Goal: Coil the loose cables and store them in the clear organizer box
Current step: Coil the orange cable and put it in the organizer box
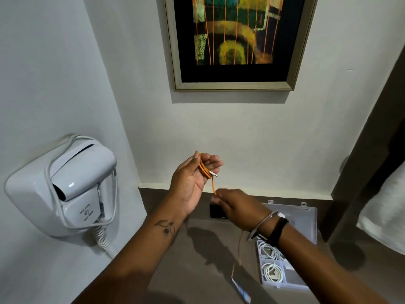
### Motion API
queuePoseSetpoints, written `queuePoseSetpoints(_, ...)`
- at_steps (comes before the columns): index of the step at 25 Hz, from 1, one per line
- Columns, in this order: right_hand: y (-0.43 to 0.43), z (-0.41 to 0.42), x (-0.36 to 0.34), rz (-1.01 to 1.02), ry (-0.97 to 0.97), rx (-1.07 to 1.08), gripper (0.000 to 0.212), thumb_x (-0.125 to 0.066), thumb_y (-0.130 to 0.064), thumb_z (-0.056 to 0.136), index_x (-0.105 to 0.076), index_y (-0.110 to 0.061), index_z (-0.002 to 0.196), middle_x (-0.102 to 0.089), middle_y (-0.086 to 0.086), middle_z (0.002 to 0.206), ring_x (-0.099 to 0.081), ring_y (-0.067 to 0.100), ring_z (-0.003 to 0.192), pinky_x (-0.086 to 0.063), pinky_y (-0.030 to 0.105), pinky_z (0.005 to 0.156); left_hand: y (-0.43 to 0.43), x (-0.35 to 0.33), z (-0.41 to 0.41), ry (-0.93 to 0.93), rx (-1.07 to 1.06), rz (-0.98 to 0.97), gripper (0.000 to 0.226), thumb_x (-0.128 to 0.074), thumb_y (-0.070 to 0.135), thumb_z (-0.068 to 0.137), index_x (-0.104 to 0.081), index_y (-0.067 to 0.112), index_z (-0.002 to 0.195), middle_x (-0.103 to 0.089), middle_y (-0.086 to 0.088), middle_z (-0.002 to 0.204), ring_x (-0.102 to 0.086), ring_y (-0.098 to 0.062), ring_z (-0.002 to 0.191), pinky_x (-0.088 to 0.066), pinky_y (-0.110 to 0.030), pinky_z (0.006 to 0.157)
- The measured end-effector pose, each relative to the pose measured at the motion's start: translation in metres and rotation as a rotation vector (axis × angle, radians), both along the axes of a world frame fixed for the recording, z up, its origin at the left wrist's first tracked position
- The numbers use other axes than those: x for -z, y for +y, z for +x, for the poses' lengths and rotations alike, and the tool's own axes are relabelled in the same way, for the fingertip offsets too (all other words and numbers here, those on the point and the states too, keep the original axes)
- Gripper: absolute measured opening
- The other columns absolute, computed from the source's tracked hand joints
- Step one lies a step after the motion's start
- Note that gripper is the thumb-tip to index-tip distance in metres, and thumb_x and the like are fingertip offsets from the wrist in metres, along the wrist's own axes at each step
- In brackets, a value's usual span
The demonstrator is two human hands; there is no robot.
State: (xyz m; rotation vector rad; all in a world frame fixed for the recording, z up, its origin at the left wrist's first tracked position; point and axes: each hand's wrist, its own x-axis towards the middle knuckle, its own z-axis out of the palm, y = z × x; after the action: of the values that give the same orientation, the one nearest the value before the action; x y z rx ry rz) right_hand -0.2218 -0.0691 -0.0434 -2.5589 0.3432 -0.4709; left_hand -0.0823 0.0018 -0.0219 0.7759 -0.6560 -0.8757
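My left hand (192, 178) curls round a few loops of the orange cable (205, 170); my right hand (234, 207) pinches the strand just below, the tail hanging loose. Two white cables (272, 272) already lie coiled in the box (285, 286) at right, so this one looks half-wound.

The orange cable (205, 169) is thin, with a few loops gathered in the raised left hand (192, 178) and a white plug sticking out beside the fingers. From there one strand goes down to the right hand (234, 207), which pinches it, and the rest hangs blurred below. The clear organizer box (292, 279) lies open on the surface (208, 281) at the right (lid (305, 220) folded back toward the wall), with coiled white cables (272, 272) in two compartments.
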Motion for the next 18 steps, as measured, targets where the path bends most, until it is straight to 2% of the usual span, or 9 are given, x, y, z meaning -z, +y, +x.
queuePoseSetpoints(3, 0.006, -0.007, -0.016, -0.043, 0.013, -0.079, 0.018, -0.05, -0.022, 0.097, -0.056, -0.015, 0.081, -0.063, 0.009, 0.077, -0.052, 0.022, 0.069, -0.045, 0.039, 0.066, -0.001, 0.021, -0.014, -0.583, -0.3, 0.222, 0.03, -0.038, 0.015, 0.104, -0.064, 0.0, 0.099, -0.071, -0.019, 0.105, -0.069, -0.02, 0.092, -0.053, -0.028, 0.082)
queuePoseSetpoints(5, -0.008, -0.013, -0.04, -0.167, -0.053, -0.015, 0.015, -0.051, -0.026, 0.094, -0.06, -0.021, 0.082, -0.067, 0.005, 0.078, -0.056, 0.022, 0.068, -0.048, 0.039, 0.064, 0.004, 0.031, -0.016, -0.796, -0.221, 0.271, 0.031, -0.04, 0.019, 0.103, -0.064, 0.004, 0.091, -0.07, -0.024, 0.096, -0.065, -0.015, 0.077, -0.051, -0.025, 0.074)
queuePoseSetpoints(7, -0.029, -0.019, -0.056, -0.23, -0.111, 0.111, 0.018, -0.049, -0.029, 0.095, -0.063, -0.022, 0.087, -0.069, 0.0, 0.082, -0.06, 0.022, 0.073, -0.051, 0.042, 0.066, 0.012, 0.025, -0.012, -0.641, 0.053, 0.24, 0.037, -0.041, 0.028, 0.101, -0.067, 0.009, 0.083, -0.07, -0.017, 0.079, -0.065, -0.02, 0.065, -0.053, -0.028, 0.067)
queuePoseSetpoints(9, -0.036, -0.02, -0.052, -0.134, -0.17, 0.181, 0.024, -0.047, -0.029, 0.098, -0.066, -0.017, 0.091, -0.071, 0.003, 0.089, -0.062, 0.025, 0.08, -0.051, 0.045, 0.074, 0.016, 0.014, -0.007, -0.364, 0.244, 0.134, 0.039, -0.044, 0.032, 0.098, -0.066, 0.01, 0.076, -0.067, -0.011, 0.071, -0.062, -0.022, 0.058, -0.053, -0.027, 0.061)
queuePoseSetpoints(11, -0.021, -0.015, -0.027, -0.092, -0.069, 0.165, 0.026, -0.045, -0.028, 0.099, -0.065, -0.013, 0.093, -0.071, 0.011, 0.096, -0.063, 0.033, 0.089, -0.05, 0.045, 0.078, 0.014, 0.006, -0.007, -0.1, 0.263, 0.019, 0.035, -0.046, 0.03, 0.098, -0.066, 0.009, 0.078, -0.069, -0.01, 0.075, -0.066, -0.021, 0.064, -0.055, -0.027, 0.063)
queuePoseSetpoints(13, 0.008, -0.013, 0.0, -0.13, 0.099, 0.083, 0.026, -0.041, -0.03, 0.1, -0.059, -0.012, 0.094, -0.069, 0.016, 0.097, -0.061, 0.037, 0.09, -0.05, 0.043, 0.075, 0.004, 0.008, -0.011, -0.012, 0.1, -0.006, 0.031, -0.045, 0.024, 0.099, -0.067, 0.007, 0.085, -0.074, -0.013, 0.087, -0.072, -0.022, 0.079, -0.058, -0.03, 0.075)
queuePoseSetpoints(14, 0.018, -0.014, 0.005, -0.156, 0.139, 0.042, 0.024, -0.041, -0.031, 0.099, -0.057, -0.013, 0.095, -0.068, 0.016, 0.097, -0.061, 0.037, 0.089, -0.05, 0.043, 0.073, 0.001, 0.012, -0.013, -0.123, -0.029, 0.035, 0.031, -0.044, 0.02, 0.101, -0.067, 0.005, 0.088, -0.074, -0.016, 0.093, -0.072, -0.022, 0.085, -0.058, -0.03, 0.079)
queuePoseSetpoints(16, 0.019, -0.018, -0.008, -0.205, 0.11, 0.057, 0.017, -0.044, -0.03, 0.096, -0.055, -0.018, 0.093, -0.068, 0.013, 0.095, -0.061, 0.037, 0.087, -0.05, 0.042, 0.067, 0.004, 0.023, -0.017, -0.556, -0.245, 0.178, 0.031, -0.043, 0.013, 0.102, -0.067, 0.0, 0.087, -0.07, -0.025, 0.091, -0.068, -0.015, 0.082, -0.053, -0.025, 0.077)
queuePoseSetpoints(18, 0.004, -0.022, -0.028, -0.317, 0.007, 0.144, 0.013, -0.049, -0.03, 0.092, -0.059, -0.022, 0.09, -0.07, 0.007, 0.09, -0.063, 0.034, 0.082, -0.05, 0.039, 0.062, 0.009, 0.034, -0.017, -0.854, -0.199, 0.264, 0.035, -0.042, 0.014, 0.103, -0.064, 0.002, 0.078, -0.065, -0.029, 0.082, -0.061, -0.016, 0.074, -0.048, -0.029, 0.073)
